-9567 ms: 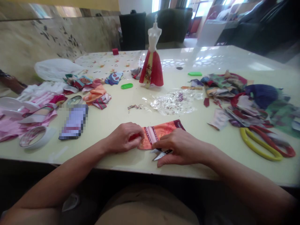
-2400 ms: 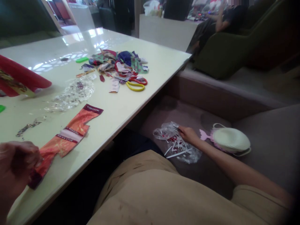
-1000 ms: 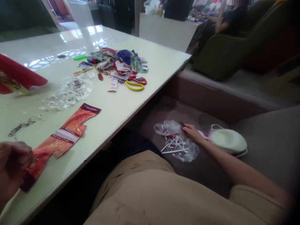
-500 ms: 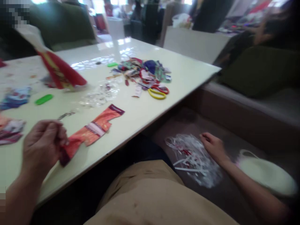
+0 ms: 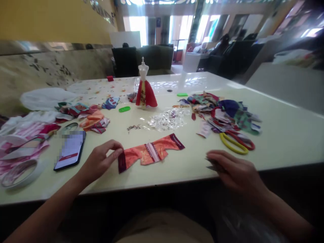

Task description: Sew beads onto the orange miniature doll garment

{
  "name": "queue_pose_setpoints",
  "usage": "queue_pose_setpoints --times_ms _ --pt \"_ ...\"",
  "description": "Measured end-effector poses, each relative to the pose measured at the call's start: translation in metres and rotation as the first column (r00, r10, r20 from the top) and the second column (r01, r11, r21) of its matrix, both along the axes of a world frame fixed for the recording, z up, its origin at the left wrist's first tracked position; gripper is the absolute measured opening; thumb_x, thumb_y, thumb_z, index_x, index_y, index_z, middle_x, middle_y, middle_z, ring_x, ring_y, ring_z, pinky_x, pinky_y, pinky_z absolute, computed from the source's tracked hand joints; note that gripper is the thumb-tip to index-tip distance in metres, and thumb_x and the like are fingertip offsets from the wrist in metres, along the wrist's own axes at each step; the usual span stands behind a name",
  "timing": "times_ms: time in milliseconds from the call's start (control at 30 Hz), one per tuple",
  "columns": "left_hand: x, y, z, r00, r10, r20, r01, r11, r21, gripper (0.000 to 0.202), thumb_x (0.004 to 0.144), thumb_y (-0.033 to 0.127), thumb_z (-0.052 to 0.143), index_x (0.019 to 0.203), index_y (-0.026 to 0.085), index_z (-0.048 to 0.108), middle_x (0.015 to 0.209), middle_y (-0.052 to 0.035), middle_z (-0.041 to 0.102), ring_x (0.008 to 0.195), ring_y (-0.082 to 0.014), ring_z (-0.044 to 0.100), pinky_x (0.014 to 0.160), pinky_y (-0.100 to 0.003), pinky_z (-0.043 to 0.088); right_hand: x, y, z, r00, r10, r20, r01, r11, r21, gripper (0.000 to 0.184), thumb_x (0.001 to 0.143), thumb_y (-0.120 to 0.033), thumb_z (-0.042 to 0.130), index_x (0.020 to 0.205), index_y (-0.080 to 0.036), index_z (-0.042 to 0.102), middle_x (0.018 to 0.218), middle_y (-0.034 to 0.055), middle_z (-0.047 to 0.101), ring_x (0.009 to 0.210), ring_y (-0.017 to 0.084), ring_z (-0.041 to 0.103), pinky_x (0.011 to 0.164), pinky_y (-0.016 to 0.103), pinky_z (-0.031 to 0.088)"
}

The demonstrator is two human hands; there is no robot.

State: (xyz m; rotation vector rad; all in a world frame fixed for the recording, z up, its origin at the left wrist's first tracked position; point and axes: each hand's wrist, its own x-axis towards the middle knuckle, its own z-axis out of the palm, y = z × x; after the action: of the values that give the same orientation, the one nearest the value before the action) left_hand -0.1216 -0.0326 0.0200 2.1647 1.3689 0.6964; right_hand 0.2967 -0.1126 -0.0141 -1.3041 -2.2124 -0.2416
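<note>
My left hand (image 5: 101, 161) pinches the dark left end of an orange patterned fabric piece (image 5: 152, 152) that lies flat near the front edge of the pale table (image 5: 283, 131). Over that front edge to the right, my right hand (image 5: 234, 170) has its fingers curled round a small dark metal tool (image 5: 212, 166), perhaps small scissors. Farther back, a small white mannequin (image 5: 143, 84) stands in a red and gold skirt.
A phone (image 5: 70, 150) and a tape roll (image 5: 17, 172) lie left of my left hand. Yellow and red scissors (image 5: 236, 141) sit by a heap of fabric scraps (image 5: 222, 109). A clear bag of beads (image 5: 165, 119) and green clips (image 5: 124, 109) lie mid-table. Pink cloth lies at far left.
My right hand has come up from the seat and its bag of scraps to the table's front edge. My view has swung left, back over the table. My left hand keeps hold of the fabric.
</note>
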Motion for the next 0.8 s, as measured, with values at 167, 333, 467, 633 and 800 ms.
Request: queue_pose_setpoints --times_ms 167,333,467,633,800 --pt "0.002 0.001 -0.013 0.948 -0.236 -0.215 0.255 0.965 0.067 0.021 0.095 0.027 0.043 0.111 0.024 0.057 0.117 -0.0041 0.064 0.117 -0.0207 0.054 0.11 -0.044 0.031 -0.038 0.07 -0.001 0.975 0.167 0.148 -0.146 0.979 -0.146 0.036 0.087 -0.013 0.047 0.12 -0.022 0.056 0.132 0.0033 0.061 0.089 0.016 0.07 0.067 0.024 0.05" --pt "0.019 0.023 -0.021 0.901 -0.277 -0.335 0.301 0.953 0.022 0.03 0.097 0.028 0.04 0.123 0.026 0.054 0.124 -0.0035 0.065 0.131 -0.0214 0.047 0.118 -0.055 0.003 -0.047 0.091 -0.01 0.956 0.12 0.267 -0.049 0.965 -0.259 0.036 0.088 -0.015 0.049 0.121 -0.023 0.058 0.126 0.0025 0.065 0.089 0.019 0.07 0.066 0.027 0.051" --pt "0.027 0.046 -0.021 0.875 -0.344 -0.34 0.355 0.934 -0.03 0.03 0.097 0.03 0.041 0.123 0.026 0.055 0.124 -0.0043 0.065 0.131 -0.0219 0.048 0.118 -0.057 0.005 -0.038 0.076 -0.013 0.952 0.042 0.302 0.038 0.967 -0.254 0.039 0.085 -0.012 0.048 0.122 -0.023 0.057 0.126 0.0038 0.065 0.08 0.02 0.071 0.062 0.029 0.052" --pt "0.038 0.065 -0.002 0.903 -0.334 -0.272 0.383 0.911 0.152 0.019 0.094 0.027 0.049 0.106 0.023 0.063 0.116 -0.0051 0.067 0.124 -0.0219 0.054 0.118 -0.055 0.016 -0.023 0.072 0.001 0.996 0.036 0.078 -0.017 0.975 -0.223 0.034 0.088 -0.015 0.046 0.119 -0.024 0.057 0.132 0.0032 0.06 0.098 0.019 0.068 0.075 0.027 0.051" --pt "0.055 0.058 0.045 0.976 -0.216 0.029 0.176 0.86 0.479 0.011 0.09 0.018 0.056 0.095 0.021 0.065 0.104 -0.0041 0.068 0.109 -0.0175 0.061 0.108 -0.04 0.04 -0.018 0.095 0.031 0.979 -0.124 -0.161 0.088 0.972 -0.216 0.016 0.092 -0.03 0.049 0.095 -0.023 0.063 0.083 0.0006 0.07 0.07 0.014 0.064 0.062 0.024 0.044"
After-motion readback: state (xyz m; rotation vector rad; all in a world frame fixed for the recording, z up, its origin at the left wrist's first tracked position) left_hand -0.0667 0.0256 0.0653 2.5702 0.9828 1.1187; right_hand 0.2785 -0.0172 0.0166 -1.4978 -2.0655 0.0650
